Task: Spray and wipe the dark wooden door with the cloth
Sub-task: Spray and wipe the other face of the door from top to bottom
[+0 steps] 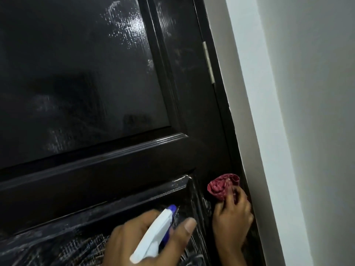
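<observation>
Head view: one camera, looking at the door.
Door (86, 73): dark wood, glossy and panelled, with wet streaks on the upper and lower panels.
Cloth (222, 186): red and bunched, against the door's right edge, below the hinge (209, 62).
Right hand (232, 215): grasps the cloth from beneath.
Left hand (134, 242): wrapped around the white spray bottle (155, 233), whose blue nozzle faces the lower panel.
Wall (297, 112): pale, to the right of the door.

Plain pale wall (307, 112), dim light
</observation>
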